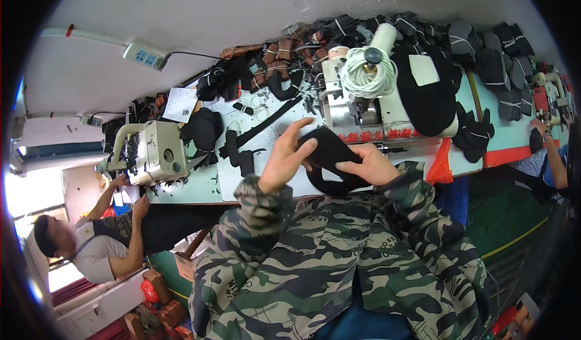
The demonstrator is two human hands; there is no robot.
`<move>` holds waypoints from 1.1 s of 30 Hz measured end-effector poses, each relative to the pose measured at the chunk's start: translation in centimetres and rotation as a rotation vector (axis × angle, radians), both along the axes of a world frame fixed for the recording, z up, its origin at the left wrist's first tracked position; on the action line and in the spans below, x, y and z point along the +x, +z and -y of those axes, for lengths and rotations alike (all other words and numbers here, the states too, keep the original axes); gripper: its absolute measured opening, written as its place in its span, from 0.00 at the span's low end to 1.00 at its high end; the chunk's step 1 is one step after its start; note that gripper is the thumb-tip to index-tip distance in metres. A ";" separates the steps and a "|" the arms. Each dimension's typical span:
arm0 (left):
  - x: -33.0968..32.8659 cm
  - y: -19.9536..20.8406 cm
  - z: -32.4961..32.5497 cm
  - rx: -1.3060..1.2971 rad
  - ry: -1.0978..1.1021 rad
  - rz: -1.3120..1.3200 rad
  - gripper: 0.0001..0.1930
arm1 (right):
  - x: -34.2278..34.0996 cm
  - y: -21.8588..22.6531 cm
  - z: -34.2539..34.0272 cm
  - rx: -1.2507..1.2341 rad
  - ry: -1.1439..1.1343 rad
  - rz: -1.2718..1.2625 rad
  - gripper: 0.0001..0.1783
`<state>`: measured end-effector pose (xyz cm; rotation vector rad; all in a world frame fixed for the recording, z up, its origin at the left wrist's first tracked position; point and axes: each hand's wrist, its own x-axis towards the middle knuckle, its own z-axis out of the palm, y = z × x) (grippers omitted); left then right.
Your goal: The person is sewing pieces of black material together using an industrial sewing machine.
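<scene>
Above the front edge of the worktable I hold a black cloth piece [330, 152], bent into a loop with a gap in its lower part. My right hand [375, 166] pinches its right side, thumb on top and the other fingers hidden beneath. At the left edge of the cloth is my left hand [284, 160], its thumb against or just over the fabric and its fingers spread. Just beyond my hands stands a sewing machine [339, 89] with a coil of white cord [369, 72] on it. A long black strip [269, 122] lies to the left of it.
Bundles of grey and black pieces [496, 62] line the wall. A large black cloth [426, 98] drapes over the machine's right part, near a red cloth [440, 163]. Another sewing machine [154, 152] stands left, where a co-worker [109, 243] sits. Another person's arm [552, 152] shows far right.
</scene>
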<state>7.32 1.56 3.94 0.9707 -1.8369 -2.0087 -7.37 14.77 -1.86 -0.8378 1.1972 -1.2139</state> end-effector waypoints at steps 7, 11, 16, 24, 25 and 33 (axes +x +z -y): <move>-4.5 -3.4 1.3 -0.126 -0.331 0.151 0.11 | -2.6 -2.8 -1.7 0.128 0.008 0.077 0.14; -5.8 -5.0 1.5 -0.299 -0.357 0.366 0.10 | -3.2 -3.8 -2.1 0.144 -0.109 -0.051 0.15; -6.6 -5.8 1.4 -0.669 -0.329 0.426 0.12 | -3.1 -4.0 -1.2 0.175 -0.194 -0.102 0.16; -8.4 -4.6 1.3 -0.654 -0.335 0.555 0.13 | -3.8 -4.5 -1.3 0.248 -0.159 0.028 0.14; -8.7 -4.6 1.3 -0.645 -0.330 0.502 0.13 | -3.8 -4.5 -1.6 0.251 -0.162 0.028 0.14; -6.4 -3.3 1.9 0.019 -0.439 0.404 0.13 | -1.9 -4.6 -2.8 0.215 -0.302 0.189 0.13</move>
